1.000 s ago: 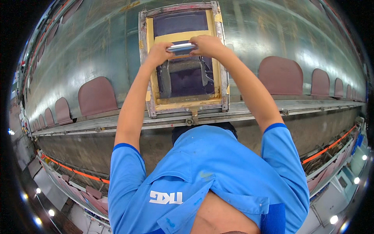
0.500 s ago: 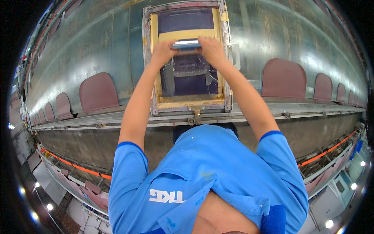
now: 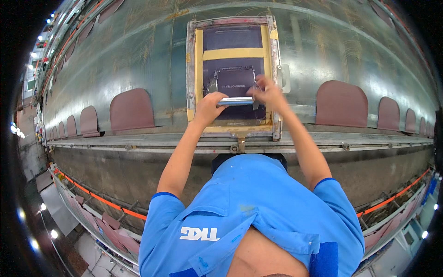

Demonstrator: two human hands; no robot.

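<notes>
My left hand (image 3: 209,110) is closed around the left end of a squeegee (image 3: 236,101) with a shiny metal bar. The squeegee lies crosswise over the lower part of a screen printing frame (image 3: 190,55). My right hand (image 3: 270,96) is by the squeegee's right end, slightly blurred, its fingers bent and apart over the right edge of the mesh. Behind the squeegee, the dark purple mesh (image 3: 233,64) shows a rectangular print area with pale lettering and wet, glossy ink around it. Yellow tape (image 3: 233,54) borders the mesh and crosses its upper part.
The frame rests on a long metallic table (image 3: 152,55), against a rail (image 3: 184,147) at the near edge. Flat maroon pieces with rounded tops (image 3: 131,110) lie in a row on both sides. A white handle (image 3: 285,78) is at the frame's right. Behind me runs an orange strip (image 3: 104,199).
The squeegee has come toward me, from the upper mesh to the lower part. My right hand has shifted from gripping its end to a looser pose beside it.
</notes>
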